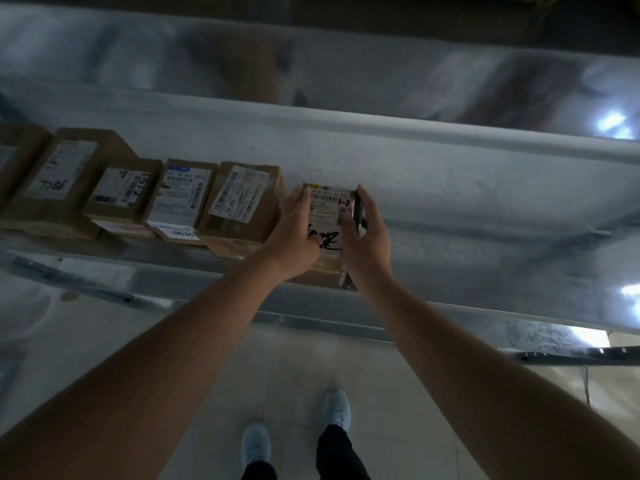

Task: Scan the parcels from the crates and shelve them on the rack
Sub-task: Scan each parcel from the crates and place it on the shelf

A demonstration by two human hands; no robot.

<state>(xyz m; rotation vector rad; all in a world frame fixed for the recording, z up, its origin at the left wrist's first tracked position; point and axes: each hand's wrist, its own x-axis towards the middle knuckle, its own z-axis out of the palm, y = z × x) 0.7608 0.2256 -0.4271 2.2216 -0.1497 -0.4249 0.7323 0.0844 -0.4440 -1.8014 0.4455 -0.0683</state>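
Both bare forearms fill the lower part of the view, reaching up and forward over the pale tiled floor, where two light blue shoes stand below. At the front edge of the grey metal rack shelf, the left hand and the right hand meet around a small brown cardboard parcel with a white printed label and black handwritten marks. The left hand lies against the parcel's left side with fingers extended along it and the thumb on the label face; judged from this, it is steadying and guiding the parcel rather than clenching it. The right hand is curled around a slim dark handheld device, apparently a phone or scanner, held upright against the parcel's right edge; whether the fingers also touch the parcel cannot be told. The parcel sits at the right end of a row of brown cardboard boxes with white shipping labels, just beside the nearest box, labels facing up so they stay readable from the aisle. To the right of the parcel the shelf surface is bare metal. The step in hand appears to be seating the parcel in line with the row; crates are not in view.
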